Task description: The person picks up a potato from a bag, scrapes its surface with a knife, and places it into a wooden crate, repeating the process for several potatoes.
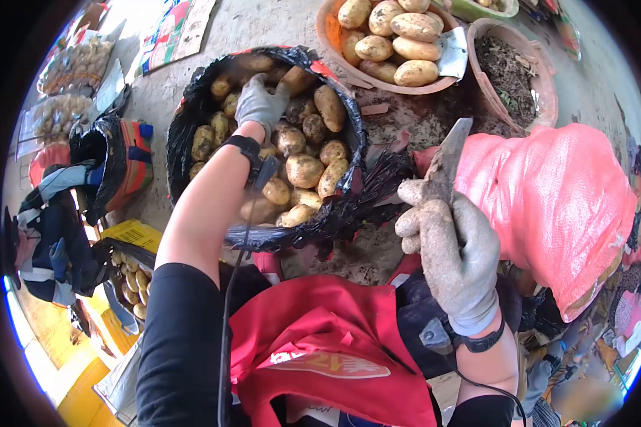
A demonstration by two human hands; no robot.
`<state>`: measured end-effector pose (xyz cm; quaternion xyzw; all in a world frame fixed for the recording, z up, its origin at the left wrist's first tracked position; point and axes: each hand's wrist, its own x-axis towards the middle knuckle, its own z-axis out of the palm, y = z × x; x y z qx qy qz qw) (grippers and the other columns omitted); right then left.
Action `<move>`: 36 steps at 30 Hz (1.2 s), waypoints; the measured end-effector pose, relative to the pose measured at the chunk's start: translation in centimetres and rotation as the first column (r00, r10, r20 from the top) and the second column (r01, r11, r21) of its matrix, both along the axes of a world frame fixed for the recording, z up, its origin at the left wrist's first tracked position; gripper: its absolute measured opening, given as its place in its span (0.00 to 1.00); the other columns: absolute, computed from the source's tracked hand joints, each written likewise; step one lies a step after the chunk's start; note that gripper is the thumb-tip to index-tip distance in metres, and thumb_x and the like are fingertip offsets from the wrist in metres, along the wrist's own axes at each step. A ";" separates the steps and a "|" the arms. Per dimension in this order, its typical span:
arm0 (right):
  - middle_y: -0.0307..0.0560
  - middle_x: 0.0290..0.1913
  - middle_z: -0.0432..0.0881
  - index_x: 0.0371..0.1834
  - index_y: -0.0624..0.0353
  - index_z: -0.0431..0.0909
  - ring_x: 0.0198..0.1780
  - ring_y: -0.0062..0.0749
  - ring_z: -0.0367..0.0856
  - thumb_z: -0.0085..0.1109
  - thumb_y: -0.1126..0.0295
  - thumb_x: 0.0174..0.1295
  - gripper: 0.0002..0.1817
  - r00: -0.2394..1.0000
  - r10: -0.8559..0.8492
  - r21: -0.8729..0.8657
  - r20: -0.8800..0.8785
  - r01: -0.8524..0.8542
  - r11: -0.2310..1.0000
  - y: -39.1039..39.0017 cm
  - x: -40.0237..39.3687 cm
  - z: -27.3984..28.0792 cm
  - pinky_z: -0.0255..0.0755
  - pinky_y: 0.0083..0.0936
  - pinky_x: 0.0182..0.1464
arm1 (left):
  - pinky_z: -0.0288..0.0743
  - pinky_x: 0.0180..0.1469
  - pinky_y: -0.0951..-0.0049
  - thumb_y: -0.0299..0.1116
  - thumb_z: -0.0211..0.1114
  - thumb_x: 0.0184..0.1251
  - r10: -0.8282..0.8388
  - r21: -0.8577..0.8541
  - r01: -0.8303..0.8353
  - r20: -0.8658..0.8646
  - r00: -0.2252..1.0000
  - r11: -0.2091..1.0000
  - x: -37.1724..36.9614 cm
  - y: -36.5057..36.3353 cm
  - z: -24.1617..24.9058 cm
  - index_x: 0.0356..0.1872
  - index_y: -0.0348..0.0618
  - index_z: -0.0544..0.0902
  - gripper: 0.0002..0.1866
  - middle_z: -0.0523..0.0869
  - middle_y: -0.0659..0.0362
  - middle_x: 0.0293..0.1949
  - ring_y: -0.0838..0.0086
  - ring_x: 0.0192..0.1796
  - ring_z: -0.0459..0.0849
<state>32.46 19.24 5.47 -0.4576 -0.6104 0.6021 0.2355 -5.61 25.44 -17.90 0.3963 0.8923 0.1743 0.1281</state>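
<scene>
My gloved left hand (260,105) reaches into a round basket lined with black plastic (174,153). Its fingers and thumb are apart over the potatoes (304,171), close to a long potato (297,80) at the far side; whether the fingertips touch one is hard to tell. Many of these potatoes carry dark soil. In my gloved right hand (459,260), fingers wrapped around its handle, is a knife (449,156) with a dirt-smeared blade pointing up and away. The right glove is soiled, and the hand is right of the basket, in front of a pink woven sack (541,206).
An orange basin (327,35) of cleaner potatoes stands at the back, beside a pinkish tub (541,78) of dark soil and scraps. At left, another person (53,242) is near a lined basket (110,167), a yellow crate (132,233) and bagged potatoes (78,64).
</scene>
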 end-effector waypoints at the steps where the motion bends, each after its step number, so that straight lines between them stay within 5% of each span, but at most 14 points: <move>1: 0.45 0.38 0.87 0.60 0.71 0.81 0.35 0.19 0.82 0.51 0.61 0.83 0.21 1.000 -0.018 -0.025 -0.003 0.018 1.000 0.0 -0.2 -0.1 0.79 0.18 0.40 | 0.76 0.70 0.56 0.55 0.68 0.68 0.007 0.092 -0.009 0.015 1.000 0.996 -0.8 -1.1 -0.4 0.68 0.39 0.80 0.35 0.85 0.42 0.64 0.51 0.68 0.83; 3: 0.44 0.38 0.86 0.59 0.71 0.81 0.34 0.18 0.80 0.53 0.61 0.82 0.21 0.997 -0.054 -0.039 -0.049 0.052 0.998 0.0 -0.5 -0.5 0.77 0.17 0.38 | 0.80 0.63 0.61 0.52 0.67 0.75 -0.039 0.235 -0.003 0.175 0.984 0.972 -3.5 -3.4 0.5 0.62 0.36 0.84 0.29 0.91 0.45 0.53 0.55 0.57 0.89; 7: 0.44 0.37 0.86 0.59 0.72 0.81 0.33 0.18 0.80 0.54 0.61 0.82 0.21 0.997 -0.076 -0.120 -0.012 0.074 0.990 -0.2 -1.4 -0.3 0.76 0.16 0.38 | 0.80 0.51 0.74 0.47 0.67 0.79 0.047 0.028 -0.090 0.682 0.730 0.996 -9.3 -8.0 4.5 0.64 0.43 0.82 0.23 0.89 0.63 0.51 0.77 0.48 0.87; 9: 0.36 0.32 0.86 0.56 0.66 0.85 0.28 0.10 0.75 0.54 0.66 0.82 0.15 0.994 -0.101 -0.095 -0.045 0.096 0.991 -0.5 -1.9 -0.3 0.71 0.15 0.32 | 0.79 0.48 0.77 0.45 0.67 0.80 0.024 -0.118 0.066 0.636 0.771 0.991 -9.7 -9.9 7.7 0.64 0.43 0.82 0.21 0.88 0.65 0.49 0.81 0.45 0.85; 12: 0.35 0.32 0.86 0.57 0.65 0.85 0.28 0.10 0.75 0.53 0.64 0.83 0.16 0.995 -0.090 -0.097 -0.029 0.087 0.991 -0.9 -2.7 -0.4 0.70 0.14 0.32 | 0.81 0.48 0.76 0.38 0.68 0.78 -0.139 -0.203 0.442 0.767 0.626 0.874 -8.7 -12.7 10.1 0.64 0.40 0.82 0.20 0.88 0.64 0.48 0.80 0.45 0.85; 16: 0.35 0.32 0.86 0.57 0.65 0.85 0.28 0.11 0.76 0.54 0.64 0.82 0.16 0.998 -0.069 -0.059 -0.014 0.068 0.996 -1.3 -3.3 -0.7 0.71 0.15 0.32 | 0.81 0.62 0.69 0.36 0.71 0.70 -0.385 -0.458 0.675 0.576 0.721 0.579 -4.2 -13.9 12.8 0.61 0.42 0.85 0.21 0.91 0.53 0.52 0.71 0.55 0.88; 19: 0.39 0.35 0.85 0.59 0.68 0.83 0.31 0.14 0.77 0.53 0.64 0.82 0.17 0.999 -0.034 -0.052 -0.005 0.033 0.998 -1.4 -3.4 -0.6 0.73 0.15 0.35 | 0.79 0.66 0.64 0.42 0.71 0.66 -0.440 -0.484 0.687 0.533 0.723 0.543 -4.6 -14.8 11.7 0.62 0.47 0.86 0.24 0.91 0.51 0.57 0.58 0.61 0.88; 20: 0.42 0.37 0.85 0.61 0.71 0.81 0.33 0.17 0.78 0.53 0.64 0.83 0.19 1.000 -0.013 -0.052 0.002 0.013 0.999 -1.5 -3.3 -0.5 0.75 0.16 0.38 | 0.81 0.63 0.66 0.38 0.69 0.69 -0.488 -0.469 0.706 0.511 0.707 0.532 -4.6 -14.9 11.7 0.62 0.46 0.86 0.22 0.92 0.52 0.53 0.64 0.56 0.90; 24: 0.38 0.32 0.87 0.54 0.64 0.86 0.28 0.13 0.78 0.56 0.65 0.81 0.14 0.999 -0.038 -0.002 -0.027 0.038 0.999 -2.1 -3.5 -1.0 0.71 0.17 0.31 | 0.82 0.62 0.65 0.42 0.68 0.71 -0.516 -0.373 0.735 0.535 0.669 0.566 -0.2 -15.1 11.3 0.63 0.48 0.86 0.22 0.92 0.51 0.55 0.62 0.58 0.90; 27: 0.42 0.32 0.88 0.52 0.63 0.87 0.29 0.18 0.82 0.58 0.66 0.80 0.12 1.000 0.001 0.025 0.030 -0.002 1.000 -2.3 -3.6 -0.9 0.74 0.21 0.31 | 0.80 0.66 0.57 0.48 0.65 0.72 -0.540 -0.439 0.800 0.590 0.601 0.410 5.7 -14.1 11.7 0.67 0.50 0.83 0.26 0.90 0.47 0.57 0.55 0.61 0.89; 30: 0.48 0.31 0.89 0.49 0.63 0.86 0.33 0.31 0.89 0.61 0.67 0.78 0.10 0.999 0.005 0.160 0.032 -0.010 0.987 -2.7 -3.6 -1.1 0.78 0.28 0.35 | 0.80 0.65 0.55 0.49 0.66 0.68 -0.548 -0.600 0.756 0.552 0.629 0.263 8.8 -13.9 7.1 0.68 0.50 0.82 0.29 0.90 0.46 0.58 0.52 0.61 0.88; 33: 0.48 0.30 0.88 0.46 0.63 0.87 0.33 0.33 0.90 0.61 0.67 0.77 0.10 0.999 -0.026 0.117 0.035 0.022 0.993 -3.0 -3.4 -0.5 0.78 0.28 0.35 | 0.81 0.62 0.54 0.50 0.66 0.64 -0.412 -0.620 0.738 0.619 0.669 0.266 9.4 -12.7 7.1 0.65 0.48 0.85 0.30 0.91 0.44 0.56 0.53 0.60 0.89; 35: 0.48 0.29 0.88 0.43 0.63 0.86 0.32 0.36 0.90 0.62 0.66 0.77 0.10 0.999 -0.046 0.110 0.005 0.045 0.993 -3.1 -3.2 -0.5 0.78 0.28 0.34 | 0.81 0.61 0.59 0.47 0.69 0.61 -0.477 -0.585 0.749 0.586 0.655 0.311 9.3 -13.6 6.0 0.64 0.48 0.84 0.29 0.91 0.47 0.54 0.55 0.58 0.90; 36: 0.48 0.29 0.88 0.41 0.62 0.85 0.32 0.36 0.90 0.62 0.67 0.77 0.10 0.999 -0.025 0.161 0.020 0.022 0.987 -3.0 -3.0 -0.6 0.78 0.29 0.34 | 0.81 0.61 0.59 0.47 0.70 0.60 -0.452 -0.555 0.725 0.568 0.688 0.408 9.1 -14.2 6.2 0.63 0.47 0.85 0.29 0.92 0.47 0.53 0.55 0.57 0.90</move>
